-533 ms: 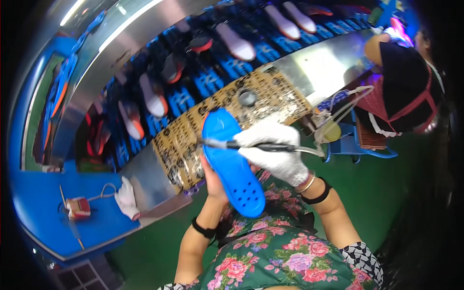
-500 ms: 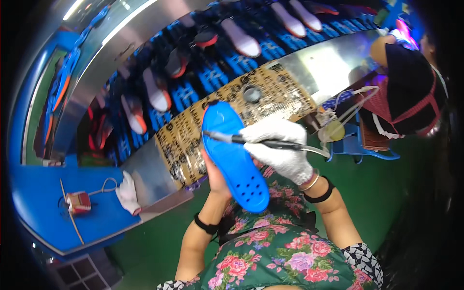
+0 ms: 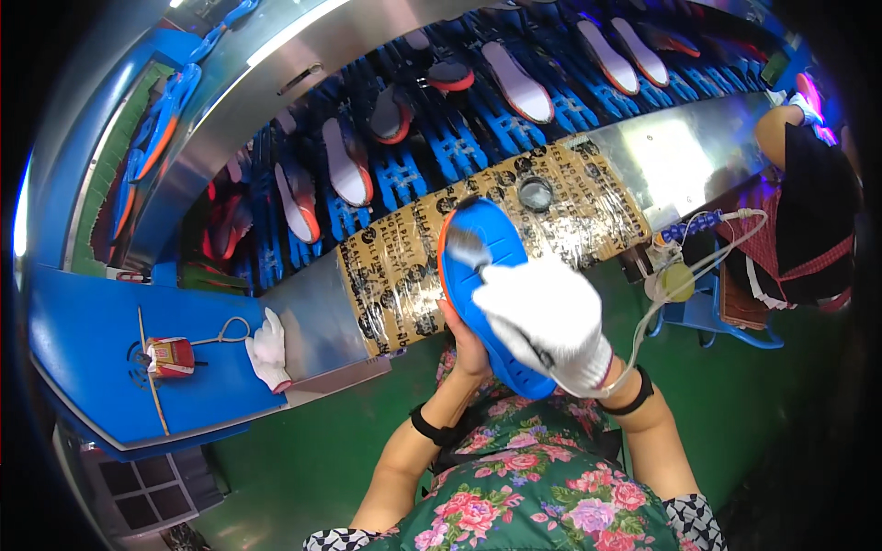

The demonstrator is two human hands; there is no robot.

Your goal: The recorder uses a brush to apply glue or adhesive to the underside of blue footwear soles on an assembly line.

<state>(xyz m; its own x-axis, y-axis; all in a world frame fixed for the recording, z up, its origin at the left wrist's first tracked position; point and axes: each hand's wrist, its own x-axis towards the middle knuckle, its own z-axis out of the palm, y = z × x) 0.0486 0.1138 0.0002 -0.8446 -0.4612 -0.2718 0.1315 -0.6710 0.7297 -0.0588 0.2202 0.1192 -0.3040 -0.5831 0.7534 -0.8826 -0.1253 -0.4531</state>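
Note:
A bright blue shoe sole with an orange rim is tilted in front of me, and my left hand, bare, grips its edge from underneath. My right hand, in a white knitted glove, is closed around a brush whose bristles reach the inner face of the sole near its far end. Most of the brush handle is hidden by the glove. A thin pale tube trails from that hand to the right. The glove also covers much of the sole's middle.
Beyond a brown patterned ledge holding a round metal cup, a rack carries several shoe parts. At left, a blue table bears a red-and-white box and a white glove. Another person is at right.
The brush has tipped from lying across the sole to pointing toward its far end, its bristles now spread there. The sole has tilted, and the whole scene has shifted right in view.

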